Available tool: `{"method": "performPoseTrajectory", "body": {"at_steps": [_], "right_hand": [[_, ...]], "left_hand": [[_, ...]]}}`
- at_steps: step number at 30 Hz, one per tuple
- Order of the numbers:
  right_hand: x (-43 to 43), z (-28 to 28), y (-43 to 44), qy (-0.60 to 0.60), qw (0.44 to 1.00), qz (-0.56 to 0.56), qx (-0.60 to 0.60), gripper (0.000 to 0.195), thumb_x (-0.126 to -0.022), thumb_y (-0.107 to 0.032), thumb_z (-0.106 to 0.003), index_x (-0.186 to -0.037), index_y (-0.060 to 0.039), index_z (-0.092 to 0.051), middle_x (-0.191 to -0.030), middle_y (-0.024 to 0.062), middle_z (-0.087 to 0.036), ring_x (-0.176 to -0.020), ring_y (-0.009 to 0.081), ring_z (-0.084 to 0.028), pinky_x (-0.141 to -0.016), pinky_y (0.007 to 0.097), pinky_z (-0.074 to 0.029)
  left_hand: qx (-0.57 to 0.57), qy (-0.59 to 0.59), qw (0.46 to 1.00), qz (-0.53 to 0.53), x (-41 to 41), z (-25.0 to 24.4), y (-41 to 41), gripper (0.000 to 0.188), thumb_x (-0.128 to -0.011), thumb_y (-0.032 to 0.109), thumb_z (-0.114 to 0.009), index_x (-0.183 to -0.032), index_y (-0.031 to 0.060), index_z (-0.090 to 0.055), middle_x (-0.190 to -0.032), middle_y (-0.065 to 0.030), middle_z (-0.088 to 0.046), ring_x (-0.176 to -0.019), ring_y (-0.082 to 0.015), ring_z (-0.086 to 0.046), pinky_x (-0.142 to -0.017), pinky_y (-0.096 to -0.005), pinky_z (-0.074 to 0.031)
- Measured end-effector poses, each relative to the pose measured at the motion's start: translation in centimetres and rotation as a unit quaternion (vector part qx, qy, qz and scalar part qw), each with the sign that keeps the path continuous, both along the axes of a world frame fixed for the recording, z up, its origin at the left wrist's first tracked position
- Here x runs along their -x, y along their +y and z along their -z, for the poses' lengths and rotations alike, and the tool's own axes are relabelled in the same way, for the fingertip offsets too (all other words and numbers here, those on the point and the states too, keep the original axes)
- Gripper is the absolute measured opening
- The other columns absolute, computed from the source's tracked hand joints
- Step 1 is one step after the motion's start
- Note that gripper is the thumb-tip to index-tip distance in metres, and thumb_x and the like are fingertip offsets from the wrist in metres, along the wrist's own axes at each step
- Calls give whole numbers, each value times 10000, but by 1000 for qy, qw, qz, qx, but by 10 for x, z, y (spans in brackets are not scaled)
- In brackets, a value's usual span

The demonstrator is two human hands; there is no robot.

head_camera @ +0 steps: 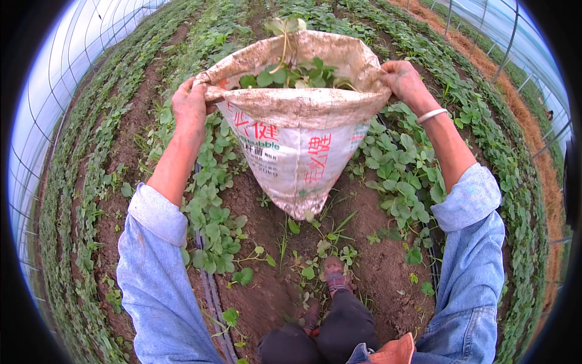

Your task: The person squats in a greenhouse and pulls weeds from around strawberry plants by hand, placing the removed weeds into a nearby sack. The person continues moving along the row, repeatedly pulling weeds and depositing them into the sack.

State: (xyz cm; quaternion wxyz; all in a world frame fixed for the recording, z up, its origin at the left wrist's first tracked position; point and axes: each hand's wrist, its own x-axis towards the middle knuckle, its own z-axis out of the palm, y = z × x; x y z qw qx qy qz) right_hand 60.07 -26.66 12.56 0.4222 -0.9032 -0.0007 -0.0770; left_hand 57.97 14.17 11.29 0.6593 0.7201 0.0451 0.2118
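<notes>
A soiled white woven plastic sack [295, 136] hangs in front of me with its mouth spread wide and its rim rolled outward. It bears red, green and black print. My left hand [192, 105] grips the rim on the left side. On the opposite side, the rim is pinched in my right hand [405, 84], above a white bangle [432, 115] on that wrist. Green leafy cuttings [295, 76] lie inside, and a stem with leaves [285, 34] sticks up past the far rim. The sack's lower depth is hidden.
Rows of leafy strawberry plants [213, 227] run along both sides over brown soil [259, 300]. Black drip hoses [213, 295] follow the rows. My shoe [336, 275] stands among weeds in the furrow. Metal hoops and plastic film [50, 82] form the tunnel wall; straw [514, 86] lines the right.
</notes>
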Motion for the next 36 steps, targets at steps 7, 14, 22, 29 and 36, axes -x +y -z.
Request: {"method": "performPoseTrajectory", "body": {"at_steps": [7, 14, 22, 29, 36], "right_hand": [[-48, 77, 32, -39, 986, 21, 160, 241, -782, -271, -674, -927, -79, -692, -1000, 218, -666, -960, 363, -647, -838, 424, -511], [-11, 141, 72, -69, 984, -157, -43, 451, -865, -427, -552, -981, -3, -655, -772, 113, -660, -680, 256, -620, -610, 393, -484], [193, 79, -25, 54, 987, -140, -64, 188, -926, -175, -568, -990, -14, -644, -751, 64, -665, -637, 96, -603, -543, 241, -482], [269, 176, -78, 104, 986, 63, -116, 188, -935, -193, -600, -860, -21, -609, -671, -10, -580, -561, 34, -537, -476, 179, -407], [274, 251, -104, -68, 963, -7, 261, 236, -894, -227, -605, -1038, -40, -590, -837, 133, -654, -675, 333, -651, -608, 397, -530]], "left_hand": [[-116, 106, 986, -64, -45, 81, 10, 586, -772, 98, -613, -1319, -36, -453, -995, -165, -659, -811, -214, -662, -727, -328, -543], [-190, -8, 981, 34, 2, 190, -21, 581, -777, 122, -715, -1257, -73, -450, -1225, -187, -533, -1071, -226, -515, -954, -335, -411], [-81, 52, 956, 279, 161, 220, -201, 269, -897, 27, -571, -1166, 24, -572, -1090, -64, -654, -842, -160, -669, -728, -265, -545], [-397, -256, 712, 519, 202, 264, -307, 253, -797, 61, -619, -1047, 28, -626, -1022, -116, -642, -764, -252, -663, -603, -319, -552], [-344, -1, 869, 357, 155, 288, -333, 311, -916, 216, -557, -1194, 78, -580, -1178, -135, -611, -1002, -322, -629, -865, -407, -492]]}}
